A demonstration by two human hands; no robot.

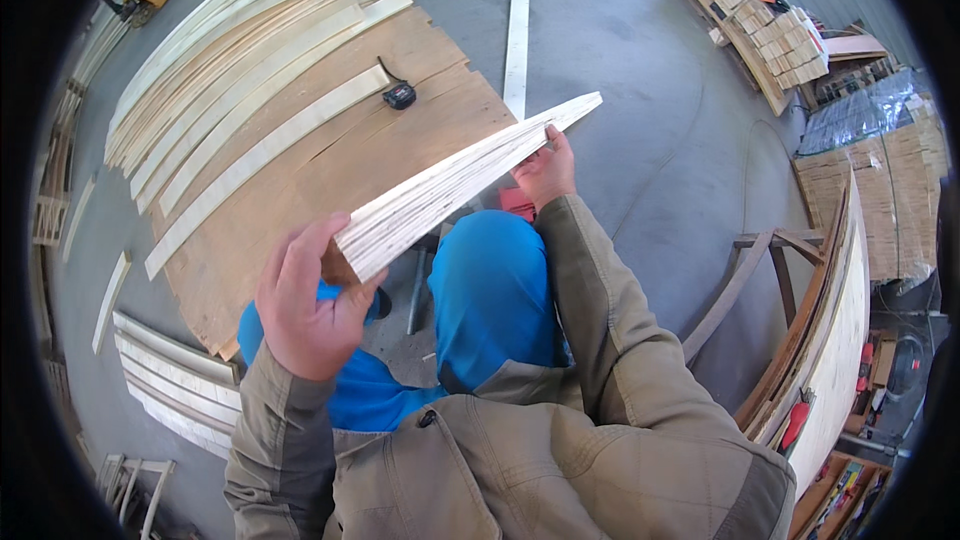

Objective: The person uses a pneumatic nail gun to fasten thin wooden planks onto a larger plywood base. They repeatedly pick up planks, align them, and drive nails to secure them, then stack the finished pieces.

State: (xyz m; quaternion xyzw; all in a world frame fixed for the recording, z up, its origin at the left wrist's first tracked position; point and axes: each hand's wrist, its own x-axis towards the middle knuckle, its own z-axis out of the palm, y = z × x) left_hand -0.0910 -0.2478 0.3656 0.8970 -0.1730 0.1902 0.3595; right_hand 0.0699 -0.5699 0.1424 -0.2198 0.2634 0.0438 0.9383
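A stack of thin pale wood strips (440, 198) is held at a slant above my lap, its far end pointing right and away. My left hand (318, 300) grips the near end, thumb below and fingers on the outer side. Around the far part closes my right hand (547, 170), its thumb along the edge. Beyond the stack is a plywood board (400, 150) bearing many loose wood strips (250, 50). One single strip (265, 170) lies apart on it, with a black tape measure (399, 95) at its end.
A long strip (517, 40) lies on the grey floor ahead. More strips (180, 390) are piled at the left. On the right stand a leaning curved panel (835, 340), a wooden frame (740, 280) and wrapped timber stacks (870, 180). A pallet of wood blocks (770, 35) sits far right.
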